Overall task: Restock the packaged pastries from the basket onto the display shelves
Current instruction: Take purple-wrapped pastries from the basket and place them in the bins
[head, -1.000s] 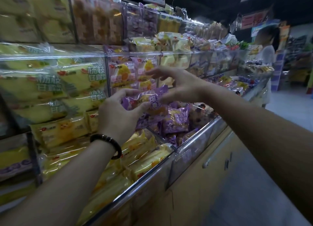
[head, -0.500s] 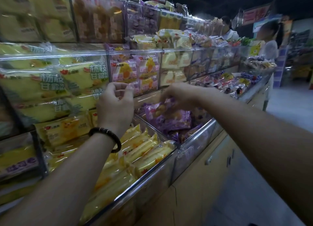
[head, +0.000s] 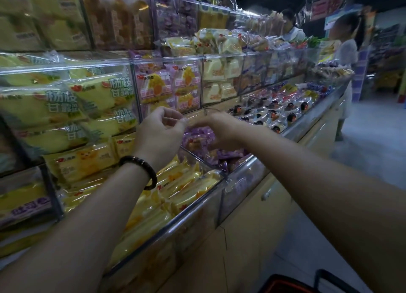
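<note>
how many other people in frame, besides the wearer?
2, both top right. Farther person shows behind the far end of the shelves; nearer person stands right of them on the aisle floor. More may be hidden behind the shelves.
</note>
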`<control>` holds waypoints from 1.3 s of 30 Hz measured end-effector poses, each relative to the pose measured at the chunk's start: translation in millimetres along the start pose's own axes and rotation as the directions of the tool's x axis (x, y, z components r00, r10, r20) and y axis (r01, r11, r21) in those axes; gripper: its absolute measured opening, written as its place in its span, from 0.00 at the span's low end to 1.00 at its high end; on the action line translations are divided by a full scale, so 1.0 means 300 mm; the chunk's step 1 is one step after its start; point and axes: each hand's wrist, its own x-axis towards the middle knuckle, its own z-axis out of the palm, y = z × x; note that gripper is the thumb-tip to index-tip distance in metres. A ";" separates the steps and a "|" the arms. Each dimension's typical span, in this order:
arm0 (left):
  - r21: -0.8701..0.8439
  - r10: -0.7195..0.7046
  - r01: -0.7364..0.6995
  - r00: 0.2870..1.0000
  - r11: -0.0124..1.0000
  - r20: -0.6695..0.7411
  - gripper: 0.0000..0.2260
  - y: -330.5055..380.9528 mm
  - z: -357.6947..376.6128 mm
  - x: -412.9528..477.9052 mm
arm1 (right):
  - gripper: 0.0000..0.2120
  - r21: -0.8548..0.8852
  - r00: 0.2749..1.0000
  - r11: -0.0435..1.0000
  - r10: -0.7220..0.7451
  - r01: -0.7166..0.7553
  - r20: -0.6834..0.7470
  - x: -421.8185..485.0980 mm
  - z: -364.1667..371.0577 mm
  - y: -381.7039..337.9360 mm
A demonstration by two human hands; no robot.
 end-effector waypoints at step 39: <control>0.364 -0.353 -0.330 0.096 0.871 0.931 0.19 -0.847 0.558 -1.261 | 0.13 0.000 0.481 0.801 0.359 -0.599 0.800 -1.464 1.233 -0.063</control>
